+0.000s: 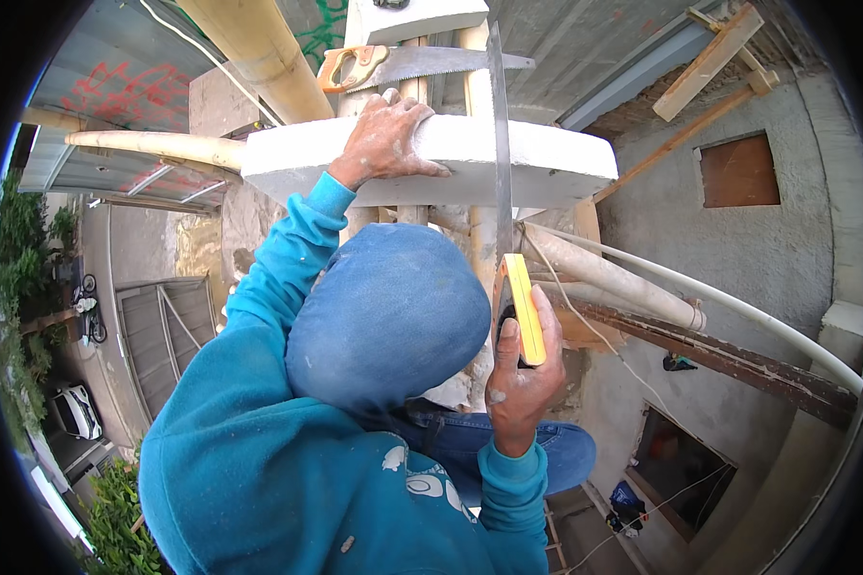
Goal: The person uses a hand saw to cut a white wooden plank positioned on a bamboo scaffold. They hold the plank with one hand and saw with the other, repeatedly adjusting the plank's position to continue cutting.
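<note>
White block: lies crosswise ahead of the person, beyond the raised left knee, its long side running left to right. The blade of a yellow-handled saw crosses it right of centre, pointing away from the person. Whether the teeth sit in a cut or only on the surface cannot be determined.

Left hand: grasps the block left of the blade, palm down, fingers bent toward the far edge, thumb extended rightward along the near side. The forearm reaches forward past the outside of the knee, in a turquoise sleeve bunched near the wrist.

Right hand: closed on the saw's yellow handle, low and close to the body, right of the knee. The thumb lies along the left side of the grip; the wrist is roughly in line with the forearm.

Beyond the block, a second saw with a wooden handle lies sideways. A further white block is cut off by the upper edge.

Obstructions: the knee hides part of the support beneath the block. The right palm and part of the grip are concealed. The left fingertips are indistinct. Contents of the dark opening at lower right cannot be made out.
</note>
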Motion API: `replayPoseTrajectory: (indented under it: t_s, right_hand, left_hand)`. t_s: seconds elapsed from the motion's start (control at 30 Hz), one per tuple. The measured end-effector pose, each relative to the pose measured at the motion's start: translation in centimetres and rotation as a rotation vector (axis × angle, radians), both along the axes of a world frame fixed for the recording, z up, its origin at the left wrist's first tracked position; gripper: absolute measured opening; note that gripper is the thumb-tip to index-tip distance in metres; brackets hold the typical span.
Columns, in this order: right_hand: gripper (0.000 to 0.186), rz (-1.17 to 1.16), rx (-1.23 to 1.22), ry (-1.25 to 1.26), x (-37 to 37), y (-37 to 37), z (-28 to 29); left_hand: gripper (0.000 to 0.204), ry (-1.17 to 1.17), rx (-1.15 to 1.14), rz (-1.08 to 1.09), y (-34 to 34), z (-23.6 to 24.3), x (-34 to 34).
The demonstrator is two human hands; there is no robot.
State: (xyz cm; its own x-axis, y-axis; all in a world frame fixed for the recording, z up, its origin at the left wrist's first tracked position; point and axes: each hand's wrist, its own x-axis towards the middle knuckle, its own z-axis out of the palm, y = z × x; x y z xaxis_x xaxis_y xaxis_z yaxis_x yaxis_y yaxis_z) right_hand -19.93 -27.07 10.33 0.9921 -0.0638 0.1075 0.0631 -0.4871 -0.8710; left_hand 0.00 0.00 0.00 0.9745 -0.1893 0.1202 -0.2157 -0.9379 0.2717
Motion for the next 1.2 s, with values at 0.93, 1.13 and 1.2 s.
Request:
replayPoseTrajectory:
  t_s: [0.93,1.13,1.2]
  right_hand:
    - [0.046,0.077,-0.217,0.067,-6.0,-1.5,3.4]
    - [0.045,0.111,-0.171,0.040,0.3,1.4,1.7]
    - [0.045,0.068,-0.166,0.040,-2.3,0.5,2.0]
  left_hand:
    - [0.087,0.035,-0.062,-0.007,-0.8,1.0,-1.2]
    - [0.087,0.031,-0.095,0.004,-0.1,0.1,-1.0]
    - [0.087,0.024,-0.092,0.000,-0.1,0.3,-0.5]
